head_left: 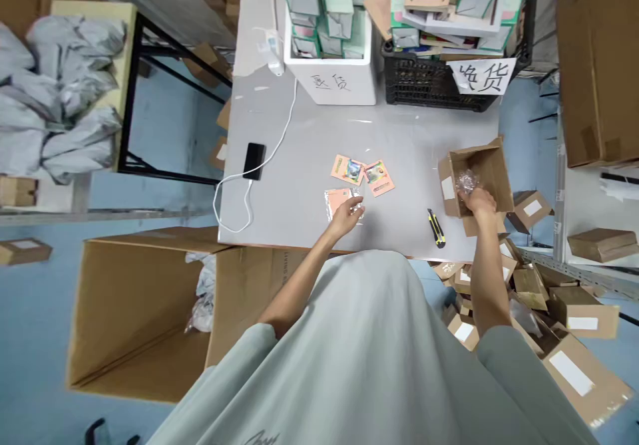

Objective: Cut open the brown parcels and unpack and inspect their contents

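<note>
My left hand (347,215) is over the front part of the grey table, fingers spread and nothing gripped. Under and beside its fingertips lies a flat pink packet (337,200) in a clear sleeve. Just beyond it are two pink picture cards, one on the left (348,169) and one on the right (379,177), touching at their corners. On the right, my right hand (478,202) reaches into an open cardboard box (494,172), its fingers closed on crumpled clear plastic wrap (468,180). The fingertips are partly hidden. A yellow-black box cutter (436,228) lies left of that box.
A phone (254,160) with a white cable lies on the table's left. A white bin (332,82) and a black crate (424,82), both filled with boxes, stand at the back. A large open carton (140,312) is at lower left; several small boxes (582,308) are heaped lower right.
</note>
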### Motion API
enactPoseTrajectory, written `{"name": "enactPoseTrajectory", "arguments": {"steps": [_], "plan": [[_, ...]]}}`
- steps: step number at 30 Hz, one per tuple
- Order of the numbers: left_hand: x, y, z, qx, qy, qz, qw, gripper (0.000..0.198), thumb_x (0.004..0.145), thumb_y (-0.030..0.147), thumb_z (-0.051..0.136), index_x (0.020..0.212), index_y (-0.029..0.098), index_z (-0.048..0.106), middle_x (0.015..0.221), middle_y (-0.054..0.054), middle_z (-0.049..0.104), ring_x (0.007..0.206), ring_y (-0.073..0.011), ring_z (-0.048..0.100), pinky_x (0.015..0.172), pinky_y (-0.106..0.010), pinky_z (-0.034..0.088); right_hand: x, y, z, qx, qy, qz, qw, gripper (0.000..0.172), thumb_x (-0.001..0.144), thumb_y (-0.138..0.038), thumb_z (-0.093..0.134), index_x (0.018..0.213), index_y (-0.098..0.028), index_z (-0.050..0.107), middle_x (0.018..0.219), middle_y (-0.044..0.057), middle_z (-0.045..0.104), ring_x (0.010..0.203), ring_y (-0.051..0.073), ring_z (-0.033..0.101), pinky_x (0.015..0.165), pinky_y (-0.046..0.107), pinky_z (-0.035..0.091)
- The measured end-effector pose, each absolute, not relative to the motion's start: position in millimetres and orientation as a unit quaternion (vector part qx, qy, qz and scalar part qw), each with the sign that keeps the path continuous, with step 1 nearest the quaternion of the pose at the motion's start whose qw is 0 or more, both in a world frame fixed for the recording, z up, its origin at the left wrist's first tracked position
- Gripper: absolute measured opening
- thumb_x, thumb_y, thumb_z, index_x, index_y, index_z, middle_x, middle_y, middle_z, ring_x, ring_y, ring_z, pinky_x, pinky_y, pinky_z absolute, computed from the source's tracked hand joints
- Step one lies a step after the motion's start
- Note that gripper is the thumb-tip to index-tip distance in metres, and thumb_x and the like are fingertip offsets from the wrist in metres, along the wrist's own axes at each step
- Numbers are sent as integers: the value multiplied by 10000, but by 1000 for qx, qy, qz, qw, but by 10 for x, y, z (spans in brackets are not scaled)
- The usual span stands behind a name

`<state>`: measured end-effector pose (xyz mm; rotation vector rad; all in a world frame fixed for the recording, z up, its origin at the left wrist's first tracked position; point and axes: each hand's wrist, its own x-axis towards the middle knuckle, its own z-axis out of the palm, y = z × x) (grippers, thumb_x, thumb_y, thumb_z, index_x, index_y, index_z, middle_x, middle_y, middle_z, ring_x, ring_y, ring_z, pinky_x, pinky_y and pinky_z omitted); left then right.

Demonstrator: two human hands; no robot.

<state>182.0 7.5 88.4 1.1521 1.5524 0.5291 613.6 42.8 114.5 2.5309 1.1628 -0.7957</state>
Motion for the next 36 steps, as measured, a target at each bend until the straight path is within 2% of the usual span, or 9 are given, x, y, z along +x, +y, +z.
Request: {"name": "enactPoseTrajectory", "arguments": {"steps": [3, 7, 11, 15, 19, 25, 30, 36], "plan": [[1343, -108, 827, 467, 689, 209, 514, 389, 948, 366, 721, 1298, 208, 782, 1545, -163, 751, 1484, -353, 685, 1287, -533, 517, 6149, 174, 1399, 880, 442, -169, 28, 958, 1036, -572, 745, 1700, 46, 436, 1572, 441, 613, 1484, 528, 645, 1211, 671, 529], [908, -213, 755, 442, 717, 219, 492, 363, 960, 319, 681, 1289, 196, 774, 1516, -168, 769, 1455, -346, 710, 1265, -536, 551, 5870, -117, 1746, 838, 528, -80, -110, 780, 1086, -551, 639, 1667, -46, 509, 1611, 373, 597, 1537, 522, 562, 1247, 734, 465], [592, -171, 694, 436, 712, 247, 492, 341, 972, 287, 679, 1288, 204, 778, 1494, -152, 783, 1433, -336, 726, 1253, -531, 566, 5121, -199, 1865, 776, 596, -123, -163, 643, 1107, -543, 572, 1572, -104, 638, 1521, 291, 703, 1444, 449, 653, 1235, 654, 508], [180, -75, 650, 442, 696, 288, 487, 354, 989, 296, 686, 1320, 206, 775, 1510, -147, 773, 1435, -331, 722, 1257, -526, 563, 4154, -240, 1811, 744, 619, -186, -169, 613, 1101, -578, 553, 1447, -109, 743, 1439, 265, 775, 1340, 407, 732, 1186, 589, 565], [-355, 54, 570, 452, 692, 320, 463, 377, 981, 304, 703, 1336, 193, 768, 1489, -160, 776, 1408, -326, 734, 1257, -518, 562, 3228, -265, 1772, 710, 636, -254, -164, 570, 1113, -588, 559, 1403, -152, 785, 1400, 222, 811, 1283, 371, 772, 1160, 542, 599], [-1168, 413, 351, 446, 712, 334, 428, 369, 958, 284, 710, 1313, 195, 757, 1428, -156, 795, 1345, -327, 763, 1226, -528, 583, 2175, -199, 1744, 691, 635, -319, -132, 457, 1120, -497, 609, 1422, -205, 789, 1428, 164, 817, 1305, 346, 784, 1171, 509, 606], [-1736, 790, 196, 444, 738, 332, 385, 416, 958, 277, 713, 1361, 173, 723, 1437, -172, 772, 1327, -333, 759, 1212, -531, 591, 1745, -206, 1627, 701, 609, -362, -83, 406, 1120, -439, 639, 1432, -221, 782, 1483, 146, 800, 1346, 328, 779, 1178, 486, 603], [-2127, 1501, 72, 462, 777, 311, 294, 570, 977, 255, 734, 1519, 134, 604, 1538, -235, 664, 1498, -392, 633, 1361, -586, 440, 1475, -217, 1465, 723, 582, -372, -23, 374, 1114, -392, 652, 1420, -225, 789, 1425, 147, 823, 1285, 322, 808, 1129, 462, 620]]}}
